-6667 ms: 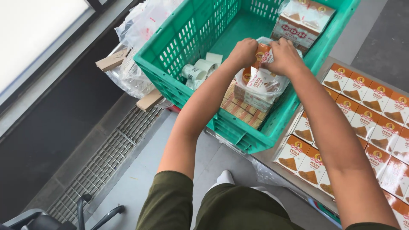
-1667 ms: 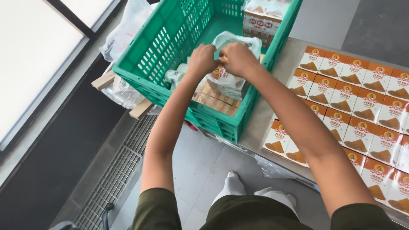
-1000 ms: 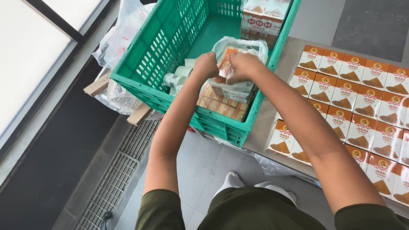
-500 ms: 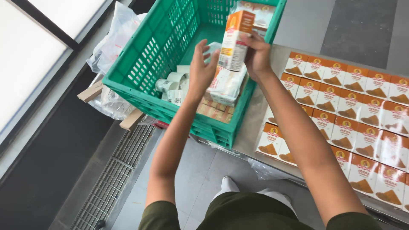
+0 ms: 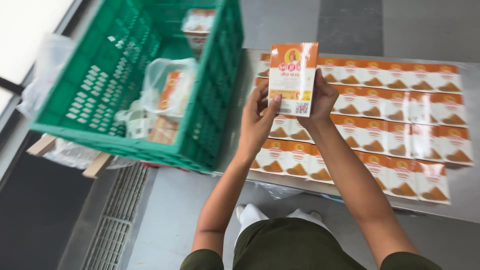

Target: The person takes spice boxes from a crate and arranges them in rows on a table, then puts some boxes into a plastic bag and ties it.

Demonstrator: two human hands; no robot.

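Head | L hand (image 5: 256, 122) + R hand (image 5: 322, 97) hold orange box (image 5: 293, 77) | above boxes on table (image 5: 400, 107)

Both hands (image 5: 260, 120) hold orange carton (image 5: 293, 77) above table (image 5: 465, 205).

One orange-and-white carton (image 5: 293, 79) in the grip, one green plastic crate (image 5: 210, 90) beside it, and four rows of matching cartons (image 5: 390, 120) beneath.

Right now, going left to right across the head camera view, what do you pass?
Clear plastic bag → green slatted plastic crate → left hand → upright orange-and-white carton → right hand → flat rows of orange-and-white cartons.
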